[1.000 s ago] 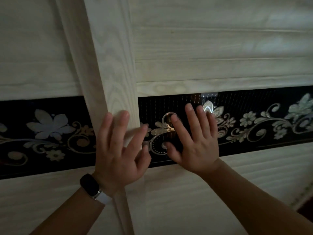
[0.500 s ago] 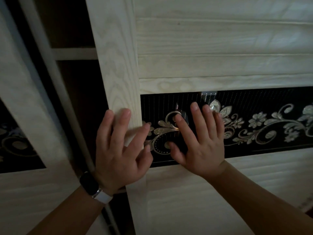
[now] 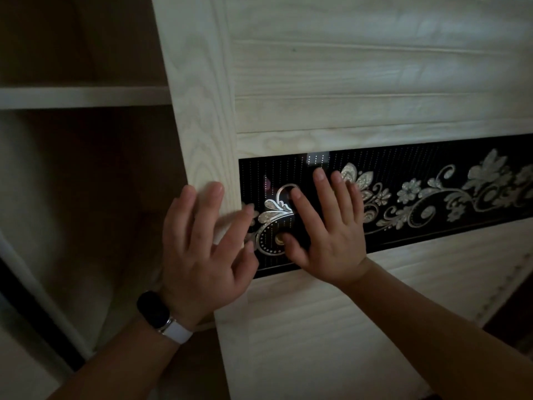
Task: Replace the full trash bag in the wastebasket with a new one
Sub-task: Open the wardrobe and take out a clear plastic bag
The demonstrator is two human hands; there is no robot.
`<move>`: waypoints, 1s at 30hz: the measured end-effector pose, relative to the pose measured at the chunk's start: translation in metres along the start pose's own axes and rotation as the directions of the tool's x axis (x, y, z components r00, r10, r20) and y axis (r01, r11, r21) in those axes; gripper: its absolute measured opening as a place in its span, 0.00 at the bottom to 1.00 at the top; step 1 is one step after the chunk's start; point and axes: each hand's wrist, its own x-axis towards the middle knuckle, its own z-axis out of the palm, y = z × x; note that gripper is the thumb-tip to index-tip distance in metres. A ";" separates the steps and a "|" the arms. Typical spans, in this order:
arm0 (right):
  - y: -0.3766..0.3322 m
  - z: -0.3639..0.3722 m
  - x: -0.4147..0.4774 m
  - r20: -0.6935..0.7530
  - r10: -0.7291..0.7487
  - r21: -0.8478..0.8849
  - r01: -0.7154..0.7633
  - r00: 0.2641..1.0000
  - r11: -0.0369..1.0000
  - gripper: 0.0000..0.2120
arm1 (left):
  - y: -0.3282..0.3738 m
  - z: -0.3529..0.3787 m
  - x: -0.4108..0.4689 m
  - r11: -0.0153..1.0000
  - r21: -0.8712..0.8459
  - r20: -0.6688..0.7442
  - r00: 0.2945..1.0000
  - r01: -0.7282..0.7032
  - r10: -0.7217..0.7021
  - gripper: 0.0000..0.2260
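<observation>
We press our left hand (image 3: pixel 202 249) and right hand (image 3: pixel 328 232), both flat, fingers spread, holding nothing, on the pale wood-grain sliding door (image 3: pixel 346 82) at its glossy black floral band (image 3: pixel 432 192).

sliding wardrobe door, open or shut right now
Open. The sliding wardrobe door sits to the right, baring a shelf and dark interior on the left; both hands press flat on it.

Pale wood-grain sliding door (image 3: pixel 360 67), black glossy band (image 3: pixel 432 192) with silver floral scrollwork across it, dim open cabinet interior at left, pale shelf (image 3: pixel 83 97) inside.
</observation>
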 end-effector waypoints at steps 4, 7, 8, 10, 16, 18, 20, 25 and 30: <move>0.017 -0.004 -0.006 0.009 0.013 0.003 -0.013 1.000 1.000 0.32 | 0.016 0.011 0.006 1.000 -0.004 0.007 1.000 0.000 0.000 0.26; 0.027 -0.009 -0.008 0.031 0.011 -0.003 -0.010 0.999 1.000 0.31 | 0.024 0.016 0.010 1.000 -0.025 -0.002 1.000 -0.003 0.003 0.25; 0.029 -0.011 -0.008 0.040 0.014 -0.004 -0.014 0.999 1.000 0.31 | 0.026 0.018 0.011 0.999 -0.043 -0.005 1.000 -0.002 0.002 0.25; 0.033 -0.013 -0.007 0.057 0.016 -0.016 -0.015 0.998 1.000 0.31 | 0.028 0.021 0.014 0.998 -0.064 -0.008 1.000 -0.005 0.005 0.24; 0.041 -0.023 -0.010 0.107 0.025 -0.044 -0.020 0.994 0.999 0.31 | 0.036 0.031 0.017 0.992 -0.126 -0.032 0.999 -0.006 0.002 0.24; 0.042 -0.027 -0.009 0.118 0.034 -0.046 -0.029 0.992 0.999 0.30 | 0.038 0.033 0.018 0.988 -0.153 -0.036 0.999 -0.010 0.004 0.23; 0.043 -0.031 -0.009 0.135 0.059 -0.047 -0.053 0.989 0.997 0.30 | 0.041 0.036 0.018 0.982 -0.190 -0.046 0.999 -0.008 -0.001 0.23; 0.040 -0.045 -0.010 0.226 0.143 -0.064 -0.132 0.964 0.989 0.29 | 0.048 0.042 0.023 0.965 -0.261 -0.055 0.998 -0.023 0.008 0.21; 0.035 -0.061 -0.011 0.306 0.236 -0.126 -0.206 0.922 0.970 0.28 | 0.056 0.044 0.027 0.956 -0.291 0.026 0.999 -0.032 0.041 0.20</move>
